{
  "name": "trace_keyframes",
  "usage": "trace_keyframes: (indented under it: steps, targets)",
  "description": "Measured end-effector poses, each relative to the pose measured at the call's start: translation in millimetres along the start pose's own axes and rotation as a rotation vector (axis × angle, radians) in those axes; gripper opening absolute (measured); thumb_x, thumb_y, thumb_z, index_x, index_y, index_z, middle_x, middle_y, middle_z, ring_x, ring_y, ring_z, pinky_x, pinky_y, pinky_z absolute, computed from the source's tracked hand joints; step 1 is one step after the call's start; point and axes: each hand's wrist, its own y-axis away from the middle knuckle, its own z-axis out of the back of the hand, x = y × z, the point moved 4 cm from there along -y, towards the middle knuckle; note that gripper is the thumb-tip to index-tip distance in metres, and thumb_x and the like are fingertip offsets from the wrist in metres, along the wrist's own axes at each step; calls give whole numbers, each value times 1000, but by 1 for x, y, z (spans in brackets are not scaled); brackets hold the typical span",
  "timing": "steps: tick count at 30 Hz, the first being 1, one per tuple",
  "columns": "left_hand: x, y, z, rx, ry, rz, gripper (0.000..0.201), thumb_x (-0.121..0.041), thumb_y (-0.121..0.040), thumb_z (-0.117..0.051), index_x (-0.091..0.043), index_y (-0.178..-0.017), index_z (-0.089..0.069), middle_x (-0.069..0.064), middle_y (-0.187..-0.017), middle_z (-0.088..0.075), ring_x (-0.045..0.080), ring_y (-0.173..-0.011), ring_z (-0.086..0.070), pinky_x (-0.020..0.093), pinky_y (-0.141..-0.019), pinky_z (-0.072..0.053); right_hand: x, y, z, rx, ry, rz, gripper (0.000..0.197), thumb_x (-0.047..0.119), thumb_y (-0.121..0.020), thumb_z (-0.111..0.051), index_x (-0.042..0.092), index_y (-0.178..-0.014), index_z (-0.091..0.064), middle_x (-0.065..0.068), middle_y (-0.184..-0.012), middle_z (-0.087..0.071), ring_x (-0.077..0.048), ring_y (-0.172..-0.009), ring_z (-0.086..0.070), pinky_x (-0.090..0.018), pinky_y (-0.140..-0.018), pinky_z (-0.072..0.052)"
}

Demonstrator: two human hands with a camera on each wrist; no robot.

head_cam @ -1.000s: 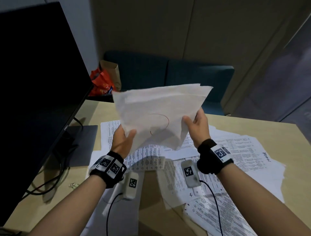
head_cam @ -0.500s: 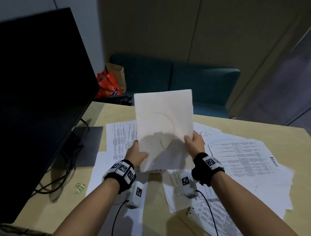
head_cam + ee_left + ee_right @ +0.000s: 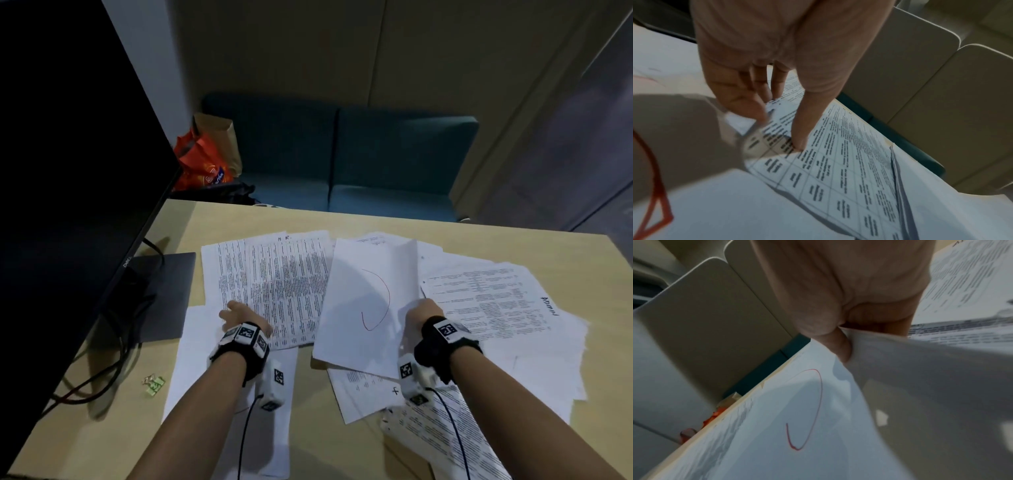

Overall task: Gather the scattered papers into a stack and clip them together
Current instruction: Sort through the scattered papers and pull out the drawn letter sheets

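Observation:
A stack of blank sheets (image 3: 359, 291) with a red curved line lies tilted on the table's middle, on top of other papers. My right hand (image 3: 423, 310) grips its right edge; the right wrist view shows my thumb (image 3: 840, 344) pinching the stack (image 3: 777, 426). My left hand (image 3: 239, 317) is to the left, over printed sheets (image 3: 284, 284). In the left wrist view its straight fingers and thumb (image 3: 780, 130) touch a printed sheet (image 3: 838, 162) with a blurred paper corner beside them. A small green binder clip (image 3: 154, 383) lies at the left, near the monitor cables.
Printed papers (image 3: 486, 301) are spread over the right and near side of the wooden table (image 3: 239, 219). A large black monitor (image 3: 68, 171) with its flat base (image 3: 161, 294) and cables (image 3: 96, 387) fills the left. Behind the table are a teal sofa (image 3: 394, 154) and an orange bag (image 3: 202, 164).
The stack, held upright in both hands before, now lies down on the table. My left hand has let go and moved left onto the printed sheets. My right hand still grips the stack.

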Motion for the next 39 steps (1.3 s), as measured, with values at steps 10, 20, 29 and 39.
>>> trace_keyframes:
  steps: [10,20,29,39]
  targets:
    - [-55,26,65,-308,60,-407,26,-1,-91,-44,-4,-111,-59,16,-111,-65,35,-101,-63,40,-88,-54,7,-3,-11,20,-25,96,26,4,-86,-50,-5,-108,-61,-22,-112,-66,-31,-92,-61,-28,-72,-43]
    - [-92,58,135,-442,428,-630,22,-7,-89,-53,-3,-109,-61,20,-105,-68,33,-93,-65,36,-82,-51,16,-4,-20,68,-301,116,41,17,-95,-44,-6,-128,-44,-24,-131,-52,-36,-119,-52,-36,-95,-42]
    - [-35,53,-18,21,248,-420,31,-2,-96,-41,-7,-126,-42,17,-105,-59,20,-67,-53,21,-45,-37,14,8,-30,320,-897,-27,89,77,-81,-31,26,-152,-15,-6,-160,-11,-30,-147,-13,-50,-117,-11]
    - [-27,45,-30,268,-13,-474,31,-40,-88,-61,-13,-102,-55,5,-94,-58,20,-80,-58,31,-82,-48,18,-8,-33,110,-273,144,51,4,-81,-64,-1,-126,-41,-21,-116,-57,-34,-100,-60,-44,-84,-56]
